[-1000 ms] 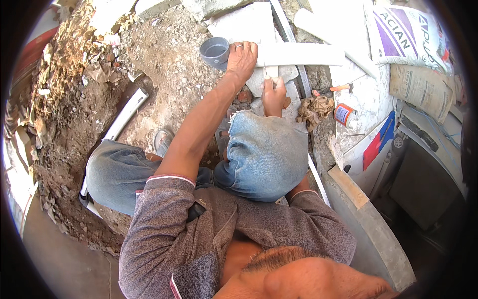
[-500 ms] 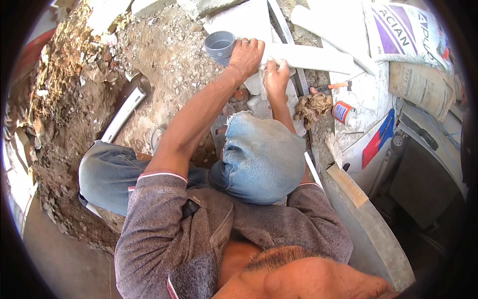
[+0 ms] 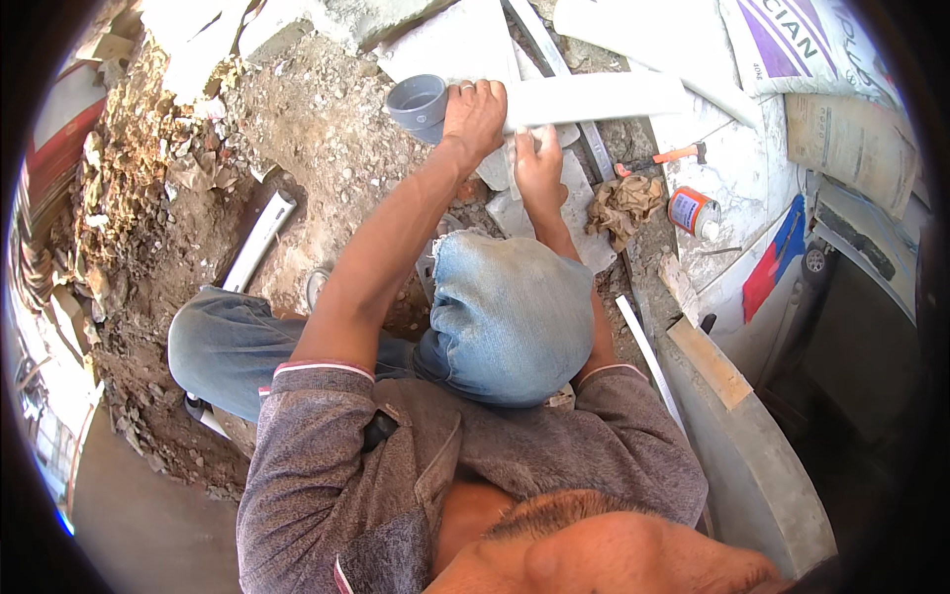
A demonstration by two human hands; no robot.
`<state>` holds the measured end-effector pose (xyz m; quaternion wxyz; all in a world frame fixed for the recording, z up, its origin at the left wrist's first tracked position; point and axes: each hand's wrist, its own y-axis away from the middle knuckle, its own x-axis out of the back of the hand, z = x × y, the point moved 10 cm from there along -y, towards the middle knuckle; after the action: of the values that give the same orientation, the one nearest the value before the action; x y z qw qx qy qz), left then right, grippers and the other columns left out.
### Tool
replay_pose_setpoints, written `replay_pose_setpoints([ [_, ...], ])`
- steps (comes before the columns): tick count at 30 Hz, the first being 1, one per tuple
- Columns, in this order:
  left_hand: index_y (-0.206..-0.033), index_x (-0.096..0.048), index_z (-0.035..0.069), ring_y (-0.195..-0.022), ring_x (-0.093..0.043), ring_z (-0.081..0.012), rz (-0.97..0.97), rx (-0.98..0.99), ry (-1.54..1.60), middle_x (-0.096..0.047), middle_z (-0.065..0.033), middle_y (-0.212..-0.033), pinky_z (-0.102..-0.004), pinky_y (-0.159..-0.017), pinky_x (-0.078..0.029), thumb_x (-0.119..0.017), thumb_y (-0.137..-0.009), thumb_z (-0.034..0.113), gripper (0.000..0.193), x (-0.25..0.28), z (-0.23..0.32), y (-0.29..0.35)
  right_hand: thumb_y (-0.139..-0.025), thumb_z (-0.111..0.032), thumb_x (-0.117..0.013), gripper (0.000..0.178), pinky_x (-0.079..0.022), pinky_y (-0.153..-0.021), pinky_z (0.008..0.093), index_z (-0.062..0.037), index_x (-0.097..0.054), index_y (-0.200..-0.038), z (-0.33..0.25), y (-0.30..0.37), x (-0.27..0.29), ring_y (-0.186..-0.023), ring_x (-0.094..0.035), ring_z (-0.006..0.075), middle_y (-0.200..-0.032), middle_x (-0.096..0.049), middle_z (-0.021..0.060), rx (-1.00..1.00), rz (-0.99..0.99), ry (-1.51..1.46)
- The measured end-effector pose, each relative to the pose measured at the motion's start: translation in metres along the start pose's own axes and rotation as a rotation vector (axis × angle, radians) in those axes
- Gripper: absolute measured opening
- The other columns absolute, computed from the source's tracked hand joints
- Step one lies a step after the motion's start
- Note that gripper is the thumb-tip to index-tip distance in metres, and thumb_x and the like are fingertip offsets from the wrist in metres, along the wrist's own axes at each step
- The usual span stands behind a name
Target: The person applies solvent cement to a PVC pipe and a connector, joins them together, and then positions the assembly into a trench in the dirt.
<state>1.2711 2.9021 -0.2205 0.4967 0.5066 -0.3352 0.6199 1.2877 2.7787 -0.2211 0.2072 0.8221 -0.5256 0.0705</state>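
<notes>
My left hand (image 3: 476,117) is closed around a grey plastic pipe fitting (image 3: 417,107), whose round mouth faces up at the far middle. A white plastic pipe (image 3: 594,99) runs out to the right from beneath that hand, its far end washed out by glare. Just below the pipe's near edge, my right hand (image 3: 539,170) is closed, thumb and fingers bent up against it. Something pale shows beside those fingers, too small and bright to name. The palm side of my left hand and the joint under it are hidden.
To the right lie crumpled brown paper (image 3: 626,210), an orange-handled hammer (image 3: 678,154) and an orange-labelled can (image 3: 693,212). Another white pipe (image 3: 259,238) lies in the dirt at left. A white and purple sack (image 3: 782,45) stands far right, above a concrete ledge (image 3: 762,445).
In the picture, both hands, the fitting and the pipe sit slightly farther left. My right hand has dropped a little lower along the pipe's near edge. The left hand keeps its grip.
</notes>
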Motion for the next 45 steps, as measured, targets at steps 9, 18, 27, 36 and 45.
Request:
replay_pose_setpoints([
  [9, -0.103, -0.052, 0.001, -0.095, -0.061, -0.0323, -0.101, 0.024, -0.105, -0.06, -0.0156, -0.099, -0.0446, -0.08, -0.045, -0.068, -0.074, 0.017, 0.037, -0.011, 0.011, -0.008, -0.093, -0.017, -0.055, 0.019, -0.041, -0.053, 0.0288, 0.0015, -0.054, -0.088, 0.017, 0.007, 0.027, -0.054, -0.052, 0.0127, -0.064, -0.057, 0.0057, -0.121, 0.072, 0.121],
  [18, -0.105, -0.051, 0.001, -0.095, -0.059, -0.0298, -0.12, 0.043, -0.126, -0.057, -0.0146, -0.099, -0.0441, -0.08, -0.044, -0.064, -0.076, 0.011, 0.034, -0.011, 0.01, -0.006, -0.094, -0.021, -0.054, 0.022, -0.041, -0.053, 0.0292, -0.0005, -0.053, -0.087, 0.036, 0.019, 0.027, -0.053, -0.05, 0.0112, -0.064, -0.055, 0.0054, -0.293, 0.012, 0.015],
  [27, -0.104, -0.051, 0.001, -0.097, -0.059, -0.032, -0.161, 0.036, -0.086, -0.058, -0.0147, -0.099, -0.046, -0.081, -0.044, -0.065, -0.074, 0.009, 0.034, -0.012, 0.009, -0.009, -0.094, -0.014, -0.057, 0.017, -0.029, -0.041, 0.0233, -0.0055, -0.048, -0.082, 0.027, 0.007, 0.015, -0.047, -0.037, 0.0056, -0.063, -0.048, -0.0008, -0.142, 0.036, -0.103],
  [36, -0.104, -0.051, 0.001, -0.098, -0.06, -0.0327, -0.218, 0.067, -0.022, -0.059, -0.0176, -0.103, -0.0477, -0.083, -0.044, -0.066, -0.076, 0.013, 0.034, -0.012, 0.009, -0.014, -0.09, -0.018, -0.06, 0.022, -0.041, -0.055, 0.0275, 0.0007, -0.054, -0.081, 0.034, 0.001, 0.026, -0.056, -0.05, 0.013, -0.061, -0.054, 0.0056, -0.157, 0.071, -0.069],
  [45, -0.105, -0.05, 0.001, -0.101, -0.059, -0.0331, -0.151, -0.02, -0.118, -0.059, -0.0161, -0.102, -0.047, -0.084, -0.043, -0.063, -0.076, 0.009, 0.033, -0.01, 0.016, -0.018, -0.092, -0.016, -0.058, 0.019, -0.041, -0.05, 0.0289, 0.0008, -0.052, -0.085, 0.033, 0.008, 0.019, -0.054, -0.05, 0.0098, -0.062, -0.055, 0.004, -0.132, 0.042, -0.124],
])
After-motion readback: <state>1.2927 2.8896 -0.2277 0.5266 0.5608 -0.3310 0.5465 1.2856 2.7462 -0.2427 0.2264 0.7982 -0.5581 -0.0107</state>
